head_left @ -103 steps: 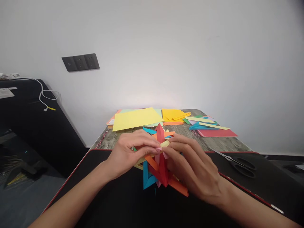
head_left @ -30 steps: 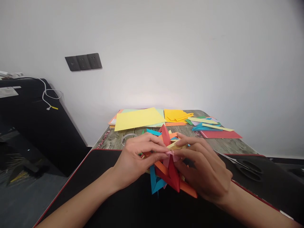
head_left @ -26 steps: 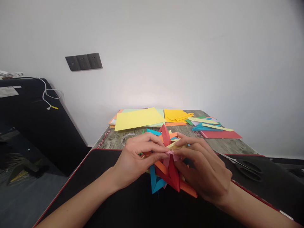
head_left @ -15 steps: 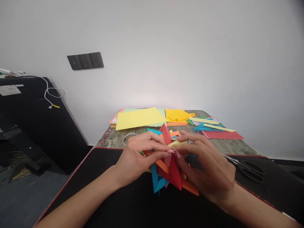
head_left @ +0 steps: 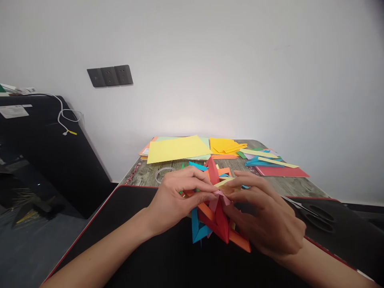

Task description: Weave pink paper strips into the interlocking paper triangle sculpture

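Observation:
Between my hands is an origami model (head_left: 220, 228) of interlocked folded paper strips in red, blue, orange, pink and pale yellow. My left hand (head_left: 180, 194) pinches a pink strip (head_left: 222, 197) near the model's middle between thumb and fingers. On the other side, my right hand (head_left: 265, 216) has its fingers bent around the pink and pale yellow paper, with thumb and fingertips closed at the model. The hands hide much of the model's sides, and its lower point stands over the black mat (head_left: 132, 244).
Yellow sheets (head_left: 178, 149) lie on the wooden table's far left, orange-yellow folded paper (head_left: 223, 146) beside them. Folded strips (head_left: 265, 161) rest on red paper (head_left: 282, 172) at right. Scissors (head_left: 315, 214) lie right of my right hand, a tape roll (head_left: 164, 172) behind my left.
My right hand has shifted slightly right and down, its fingers bent a little differently at the pink paper. My left hand keeps its pinch, and the model has barely moved.

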The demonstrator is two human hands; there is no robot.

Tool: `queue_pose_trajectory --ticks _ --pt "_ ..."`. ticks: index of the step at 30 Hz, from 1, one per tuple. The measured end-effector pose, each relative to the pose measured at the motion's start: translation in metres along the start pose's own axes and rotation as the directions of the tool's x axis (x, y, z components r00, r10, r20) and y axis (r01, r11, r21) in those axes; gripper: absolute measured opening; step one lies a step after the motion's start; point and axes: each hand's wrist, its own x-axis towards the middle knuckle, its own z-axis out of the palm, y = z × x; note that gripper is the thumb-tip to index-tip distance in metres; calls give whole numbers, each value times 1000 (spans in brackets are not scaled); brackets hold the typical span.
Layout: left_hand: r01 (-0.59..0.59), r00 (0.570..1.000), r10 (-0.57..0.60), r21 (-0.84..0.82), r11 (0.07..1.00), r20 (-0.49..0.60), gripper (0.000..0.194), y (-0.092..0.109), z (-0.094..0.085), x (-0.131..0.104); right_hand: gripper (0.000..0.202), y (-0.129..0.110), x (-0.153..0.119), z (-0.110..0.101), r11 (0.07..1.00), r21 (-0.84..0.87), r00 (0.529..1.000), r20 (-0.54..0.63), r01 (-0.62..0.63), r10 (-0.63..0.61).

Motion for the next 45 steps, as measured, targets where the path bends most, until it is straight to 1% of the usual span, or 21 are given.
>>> queue_pose_trajectory --ticks 9,15,24,29,34,38,42,45 --pt "-4 1000 4 -9 1000 5 9 0 0 -1 13 1 1 -1 1000 -8 1000 7 18 -18" --pt "7 1000 -7 -10 1000 5 11 0 -1 -1 16 -3 -1 1 998 64 999 -41 -29 32" --pt "-11 1000 11 -24 1000 4 10 -1 0 -2 19 -3 -4 0 991 131 999 -18 -38 41" --pt "-1 1000 2 -31 1000 8 10 -1 0 -2 17 -2 -5 -1 984 176 1000 -10 -17 19" --pt "-26 1000 26 -13 1000 10 8 -1 0 -1 22 0 -9 1 978 206 1000 -11 -26 29" --pt "-35 999 35 -2 999 13 8 -2 1 -1 24 -1 -9 2 982 184 999 -24 -30 35" --pt "-67 997 67 12 998 24 9 -4 0 0 22 -1 -7 2 984 174 999 -32 -35 41" --pt "-101 994 100 33 994 31 11 -4 -1 0 16 0 -7 2 995 95 999 -32 -10 13"
